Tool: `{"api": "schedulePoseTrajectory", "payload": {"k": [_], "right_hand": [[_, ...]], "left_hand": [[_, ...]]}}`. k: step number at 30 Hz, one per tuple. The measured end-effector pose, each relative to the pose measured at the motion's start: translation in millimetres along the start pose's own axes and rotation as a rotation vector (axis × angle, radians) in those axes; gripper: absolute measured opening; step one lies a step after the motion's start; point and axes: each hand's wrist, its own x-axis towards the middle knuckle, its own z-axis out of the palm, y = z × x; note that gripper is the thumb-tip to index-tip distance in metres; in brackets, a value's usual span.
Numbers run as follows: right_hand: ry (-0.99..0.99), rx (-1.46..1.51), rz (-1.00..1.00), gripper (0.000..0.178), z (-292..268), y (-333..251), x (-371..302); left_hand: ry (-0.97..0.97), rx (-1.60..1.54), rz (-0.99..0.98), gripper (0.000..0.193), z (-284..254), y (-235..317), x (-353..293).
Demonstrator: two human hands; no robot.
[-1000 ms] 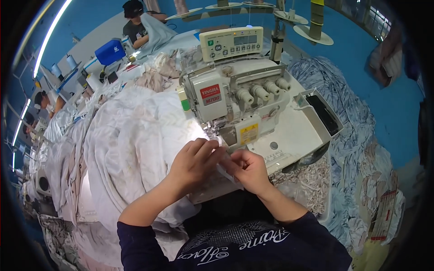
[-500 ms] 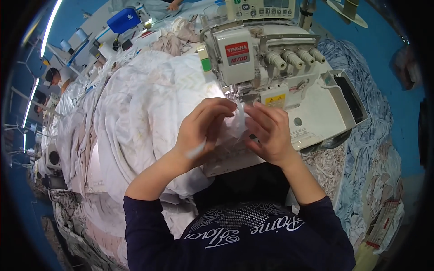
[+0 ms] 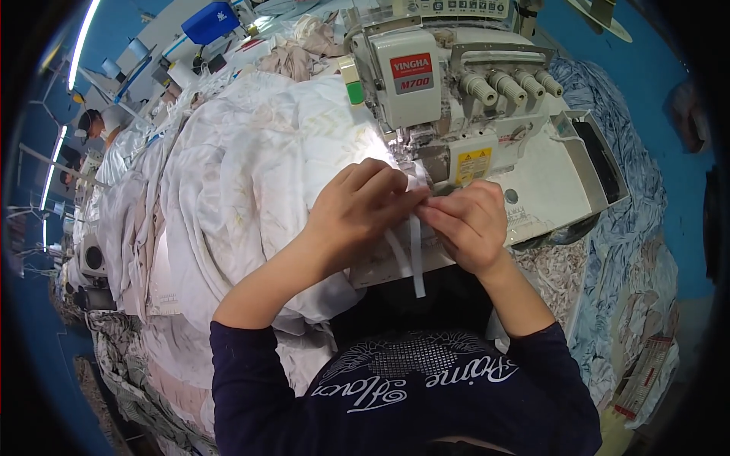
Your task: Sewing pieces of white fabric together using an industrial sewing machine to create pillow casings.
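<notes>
In front of the needle area of a white overlock sewing machine [image 3: 411, 83], my two hands meet with their fingertips close together. My left hand [image 3: 357, 201] is closed, its fingers pinching a narrow white strip [image 3: 417, 262]. Two tails of white strip dangle below the fingers toward my lap. My right hand [image 3: 470, 224] is also closed, thumb and forefinger pinched at the same strip. Just beyond the fingertips, a bit of white fabric [image 3: 413, 173] lies by the presser foot under the machine's lamp. The fingers hide the exact grip points.
A large heap of white fabric [image 3: 236, 175] covers the table left of the machine. Bluish-grey cloth [image 3: 616, 266] is piled at the right. Four-way tension knobs [image 3: 506, 87] jut from the machine's front. Further left, another person [image 3: 103, 125] sits among machines.
My hands have come together and closed from a looser, open-fingered pose. The white strip's tails now hang down below them. The view has shifted slightly.
</notes>
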Motion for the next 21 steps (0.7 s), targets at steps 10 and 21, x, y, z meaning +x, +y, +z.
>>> {"api": "schedulePoseTrajectory", "payload": {"k": [10,21], "right_hand": [[-0.067,-0.009,-0.012,0.021,-4.8,-0.5,1.4],[-0.067,-0.028,0.001,0.015,-7.6,0.7,4.3]], "left_hand": [[0.089,-0.228,0.095,0.025,1.7,-14.2,0.5],[0.196,-0.047,-0.019,0.034,-5.5,-6.6,-3.6]]}}
